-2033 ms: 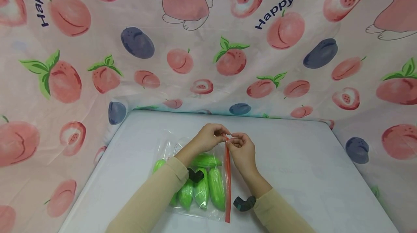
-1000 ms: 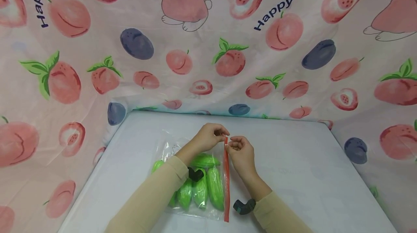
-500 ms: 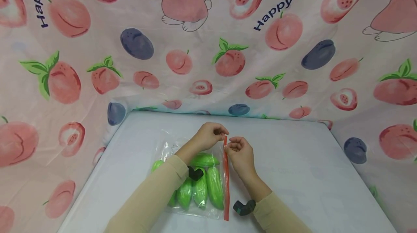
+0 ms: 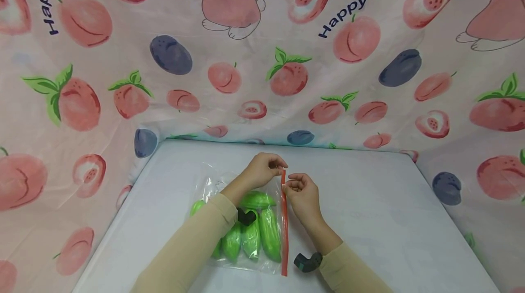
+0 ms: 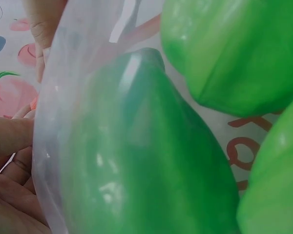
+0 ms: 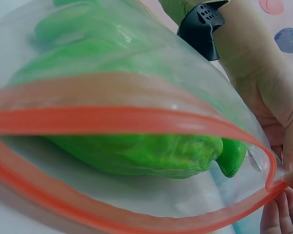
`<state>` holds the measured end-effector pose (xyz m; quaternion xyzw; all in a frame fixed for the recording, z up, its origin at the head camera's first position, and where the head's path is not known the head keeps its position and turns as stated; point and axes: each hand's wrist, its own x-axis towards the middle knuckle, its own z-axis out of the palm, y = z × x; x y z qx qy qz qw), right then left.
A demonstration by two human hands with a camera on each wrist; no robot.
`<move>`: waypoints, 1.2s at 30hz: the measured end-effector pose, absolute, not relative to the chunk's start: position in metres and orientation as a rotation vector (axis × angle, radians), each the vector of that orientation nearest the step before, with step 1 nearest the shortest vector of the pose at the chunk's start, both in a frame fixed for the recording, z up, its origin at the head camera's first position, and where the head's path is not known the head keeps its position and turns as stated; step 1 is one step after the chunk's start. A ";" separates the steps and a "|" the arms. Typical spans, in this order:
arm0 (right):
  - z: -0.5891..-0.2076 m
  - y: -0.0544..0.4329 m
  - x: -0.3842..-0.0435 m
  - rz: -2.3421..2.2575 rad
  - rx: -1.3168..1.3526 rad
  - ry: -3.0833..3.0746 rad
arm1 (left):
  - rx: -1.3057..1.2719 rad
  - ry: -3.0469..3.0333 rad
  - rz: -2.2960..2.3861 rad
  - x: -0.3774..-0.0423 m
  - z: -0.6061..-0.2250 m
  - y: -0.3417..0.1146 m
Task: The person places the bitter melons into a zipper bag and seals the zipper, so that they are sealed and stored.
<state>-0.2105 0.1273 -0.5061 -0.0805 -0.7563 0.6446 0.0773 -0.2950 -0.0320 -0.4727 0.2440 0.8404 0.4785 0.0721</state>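
A clear zip bag (image 4: 211, 183) lies flat on the table, with several green, elongated, gourd-like vegetables (image 4: 270, 236) inside. Along its right side runs a red zip strip (image 4: 285, 243). My left hand (image 4: 262, 167) pinches the far end of that strip between thumb and fingers. Slightly nearer to me, my right hand (image 4: 304, 195) pinches the strip from the right, a short length of red showing between the hands. In the right wrist view the red-edged mouth (image 6: 112, 119) gapes, and the vegetables show behind it. The exact fingertip contact is partly hidden.
The white table (image 4: 369, 220) extends to the right and beyond the bag. A fruit-patterned cloth (image 4: 254, 79) hangs behind and at both sides. Black wrist cameras (image 4: 308, 262) sit on both wrists, the left one above the bag.
My right hand has slid a little way toward me along the red strip, widening the gap between the hands. My left hand has stayed almost still at the far end.
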 end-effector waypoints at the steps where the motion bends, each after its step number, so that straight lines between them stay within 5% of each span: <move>1: -0.506 0.127 -0.210 1.928 -0.236 -2.266 | 0.733 2.527 1.436 -0.295 -0.473 -0.032; 36: -0.512 0.124 -0.204 1.930 -0.236 -2.306 | 0.662 2.555 1.473 -0.300 -0.474 -0.035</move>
